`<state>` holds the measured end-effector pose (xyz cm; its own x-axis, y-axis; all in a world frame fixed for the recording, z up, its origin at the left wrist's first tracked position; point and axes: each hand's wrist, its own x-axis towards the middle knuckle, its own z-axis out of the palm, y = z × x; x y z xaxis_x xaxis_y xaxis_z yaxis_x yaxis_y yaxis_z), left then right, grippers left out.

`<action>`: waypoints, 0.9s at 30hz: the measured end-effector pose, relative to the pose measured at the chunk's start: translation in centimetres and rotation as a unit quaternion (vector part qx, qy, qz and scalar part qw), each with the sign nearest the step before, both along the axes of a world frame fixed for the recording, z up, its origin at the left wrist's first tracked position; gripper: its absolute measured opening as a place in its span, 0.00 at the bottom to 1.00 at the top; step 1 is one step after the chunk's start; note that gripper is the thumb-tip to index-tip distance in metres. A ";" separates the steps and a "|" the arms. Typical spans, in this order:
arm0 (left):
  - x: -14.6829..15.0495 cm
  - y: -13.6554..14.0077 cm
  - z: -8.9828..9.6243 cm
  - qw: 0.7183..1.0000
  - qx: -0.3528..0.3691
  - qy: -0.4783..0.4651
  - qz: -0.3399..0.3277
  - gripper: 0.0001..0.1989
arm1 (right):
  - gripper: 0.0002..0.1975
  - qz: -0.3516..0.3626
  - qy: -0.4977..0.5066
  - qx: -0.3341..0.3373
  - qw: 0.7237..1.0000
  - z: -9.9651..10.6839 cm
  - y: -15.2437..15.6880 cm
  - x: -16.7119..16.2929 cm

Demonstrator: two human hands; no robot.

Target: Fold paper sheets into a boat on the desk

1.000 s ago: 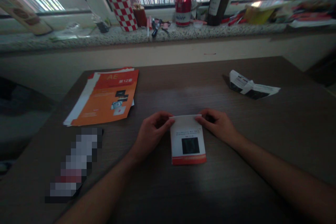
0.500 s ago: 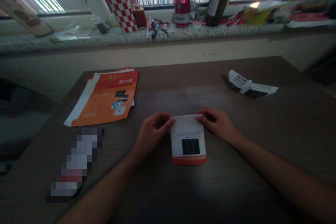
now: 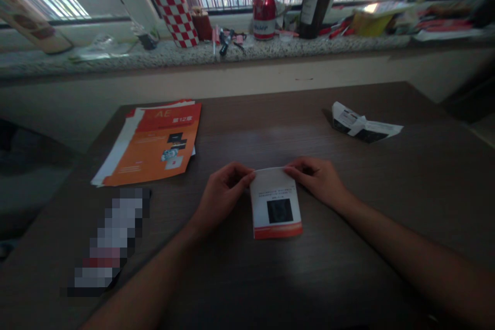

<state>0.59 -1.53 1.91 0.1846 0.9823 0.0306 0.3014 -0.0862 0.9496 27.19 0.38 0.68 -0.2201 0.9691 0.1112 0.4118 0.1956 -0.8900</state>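
A printed sheet of paper (image 3: pixel 275 185), folded into a small rectangle, is between my hands at the middle of the table. It is white with a dark square picture, and a red band runs along its near edge. My left hand (image 3: pixel 226 191) pinches its far left corner between thumb and fingers. At the far right corner my right hand (image 3: pixel 319 180) pinches it the same way. Further back on the right lies a folded paper shape (image 3: pixel 359 125) with pointed ends and a band across its middle.
Orange booklets or sheets (image 3: pixel 154 147) lie in a stack on the table's (image 3: pixel 247 118) left side. Nearer me is a pixelated flat object (image 3: pixel 112 240). Along the granite sill (image 3: pixel 154 60) stand a red can (image 3: pixel 264 16), a checkered box (image 3: pixel 178 18) and a dark container (image 3: pixel 317 2).
The paper's far edge bows slightly, and my right fingers have shifted a little inward on it. The whole view has drifted slightly; both hands keep their pinch.
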 end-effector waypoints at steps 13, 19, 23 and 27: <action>0.9 -0.5 -0.5 1.000 0.019 -0.005 -0.023 0.05 | 0.13 0.070 0.003 -0.031 0.997 0.3 -0.4 0.0; 1.1 -0.8 -0.2 0.998 0.040 0.009 -0.044 0.05 | 0.10 0.076 0.015 -0.026 0.997 0.4 -0.6 -0.4; 1.2 -1.0 -0.1 0.996 0.057 0.044 -0.048 0.03 | 0.09 0.069 0.003 -0.012 0.998 0.4 -0.9 -0.7; 1.3 -1.1 -0.2 0.994 0.067 0.057 -0.069 0.04 | 0.09 0.079 -0.005 -0.010 0.997 0.4 -1.2 -0.9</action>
<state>1.88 -2.64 1.74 0.3275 0.9357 0.1310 0.3834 -0.2584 0.8867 26.28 -0.85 1.07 -0.3709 0.9244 0.0892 0.3870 0.2411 -0.8900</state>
